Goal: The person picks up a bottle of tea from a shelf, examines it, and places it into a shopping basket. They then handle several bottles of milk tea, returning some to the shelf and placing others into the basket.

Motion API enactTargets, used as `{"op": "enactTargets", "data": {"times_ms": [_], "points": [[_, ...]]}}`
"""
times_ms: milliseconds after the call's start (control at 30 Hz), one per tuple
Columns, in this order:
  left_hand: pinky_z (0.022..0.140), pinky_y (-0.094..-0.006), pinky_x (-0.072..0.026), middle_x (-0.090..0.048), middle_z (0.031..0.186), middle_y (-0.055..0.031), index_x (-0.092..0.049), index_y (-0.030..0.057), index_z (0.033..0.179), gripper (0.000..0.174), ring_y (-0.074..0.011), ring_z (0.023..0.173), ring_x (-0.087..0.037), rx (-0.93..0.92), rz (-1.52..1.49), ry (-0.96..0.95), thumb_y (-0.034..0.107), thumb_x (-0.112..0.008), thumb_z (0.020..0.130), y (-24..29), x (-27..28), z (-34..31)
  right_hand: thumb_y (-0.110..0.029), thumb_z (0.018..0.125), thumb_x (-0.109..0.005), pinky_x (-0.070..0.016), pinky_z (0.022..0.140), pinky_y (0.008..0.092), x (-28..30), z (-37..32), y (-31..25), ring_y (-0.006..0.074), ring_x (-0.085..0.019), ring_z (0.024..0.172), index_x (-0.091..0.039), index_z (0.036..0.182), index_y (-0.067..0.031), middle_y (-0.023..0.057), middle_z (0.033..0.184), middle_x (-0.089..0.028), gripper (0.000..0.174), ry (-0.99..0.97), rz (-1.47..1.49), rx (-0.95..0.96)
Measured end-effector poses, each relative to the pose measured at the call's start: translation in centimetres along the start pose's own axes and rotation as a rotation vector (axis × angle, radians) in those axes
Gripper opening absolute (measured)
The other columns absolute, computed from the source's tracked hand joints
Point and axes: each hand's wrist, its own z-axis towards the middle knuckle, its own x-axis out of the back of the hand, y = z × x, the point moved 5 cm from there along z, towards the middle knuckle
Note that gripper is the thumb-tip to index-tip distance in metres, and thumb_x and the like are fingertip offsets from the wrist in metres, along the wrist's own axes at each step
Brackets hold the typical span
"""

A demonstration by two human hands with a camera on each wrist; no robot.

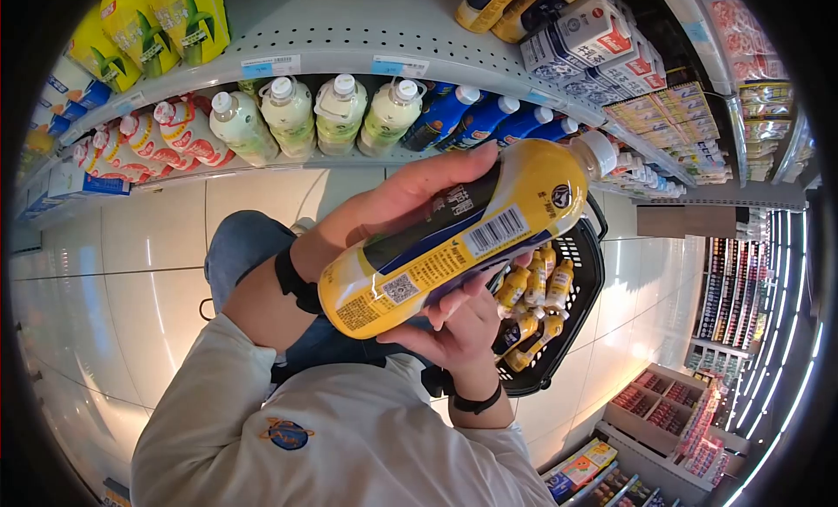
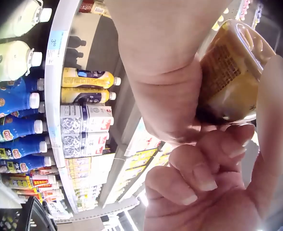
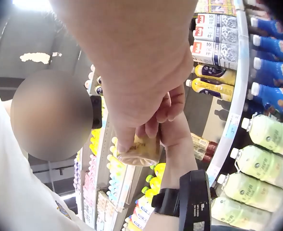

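A large yellow drink bottle (image 1: pixel 541 193) with a dark label, a barcode and a white cap lies tilted across the head view, cap up to the right. My left hand (image 1: pixel 397 197) grips it from the far side, thumb along its upper edge. Fingers of my right hand (image 1: pixel 467 328) rest against its lower edge, the thumb near the base. In the left wrist view, the thumb and curled fingers of the right hand (image 2: pixel 204 183) meet the bottle's base (image 2: pixel 232 77). The right wrist view shows only the base (image 3: pixel 144 156) past the right hand.
A black basket (image 1: pixel 595 284) with several small yellow bottles (image 1: pixel 537 284) stands on the tiled floor (image 1: pixel 157 236) to the right. Ahead, shelves hold pale green bottles (image 1: pixel 340 114), blue bottles (image 1: pixel 449 114), and milk tea cartons (image 1: pixel 594 44). Two yellow bottles (image 2: pixel 86 86) lie on the upper shelf.
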Motion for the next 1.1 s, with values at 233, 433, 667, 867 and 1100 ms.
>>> {"op": "enactTargets", "data": {"times_ms": [233, 433, 667, 867, 1100], "points": [[0.051, -0.0376, -0.056, -0.061, 0.084, -0.0215, -0.049, -0.0101, 0.121, 0.079, -0.0294, 0.06, -0.065, 0.001, 0.375, 0.036, 0.064, -0.041, 0.094, 0.1, 1.0, -0.1, -0.027, 0.065, -0.087, -0.051, 0.066, 0.0341, 1.1, -1.5, 2.0, 0.0282, -0.062, 0.076, -0.061, 0.079, -0.009, 0.0061, 0.085, -0.063, 0.035, -0.036, -0.009, -0.038], [0.076, -0.0435, -0.0568, -0.062, 0.101, -0.0199, -0.05, -0.0025, 0.127, 0.068, -0.0309, 0.086, -0.066, -0.235, 0.603, 0.026, 0.041, -0.063, 0.077, 3.3, 0.1, -0.7, -0.015, 0.076, -0.078, -0.0496, 0.078, 0.0379, 7.2, -10.4, 11.3, 0.0305, -0.06, 0.087, -0.066, 0.093, -0.0046, 0.0106, 0.089, -0.064, 0.023, 0.042, -0.319, -0.675], [0.09, -0.0393, -0.0533, -0.063, 0.114, -0.0127, -0.041, 0.0027, 0.138, 0.061, -0.0222, 0.101, -0.065, -0.7, 1.056, 0.229, 0.009, -0.064, 0.082, 7.2, -9.6, -4.3, -0.042, 0.075, -0.076, -0.0405, 0.096, 0.0532, 8.4, -34.0, 21.5, 0.0493, -0.048, 0.113, -0.047, 0.126, -0.0027, 0.021, 0.118, -0.056, 0.071, -0.267, -0.747, -1.107], [0.098, -0.035, -0.0465, -0.056, 0.121, -0.0085, -0.036, 0.0018, 0.138, 0.058, -0.0148, 0.11, -0.057, -1.042, 1.422, 0.183, 0.008, -0.065, 0.088, 10.0, -18.3, -5.6, -0.057, 0.084, -0.061, -0.0317, 0.11, 0.0518, 5.4, -41.6, 27.5, 0.0375, -0.037, 0.138, -0.043, 0.145, -0.0126, 0.0197, 0.149, -0.041, 0.078, -0.291, -0.858, -1.232], [0.106, -0.038, -0.0407, -0.052, 0.126, -0.0115, -0.035, 0.0013, 0.137, 0.068, -0.0199, 0.119, -0.053, -1.562, 1.786, -0.046, 0.0, -0.068, 0.078, 15.5, -29.2, -4.5, -0.059, 0.084, -0.06, -0.0338, 0.108, 0.052, 5.3, -40.3, 28.2, 0.0381, -0.039, 0.136, -0.042, 0.145, -0.0129, 0.0203, 0.149, -0.041, 0.079, -0.543, -0.629, -1.414]]}}
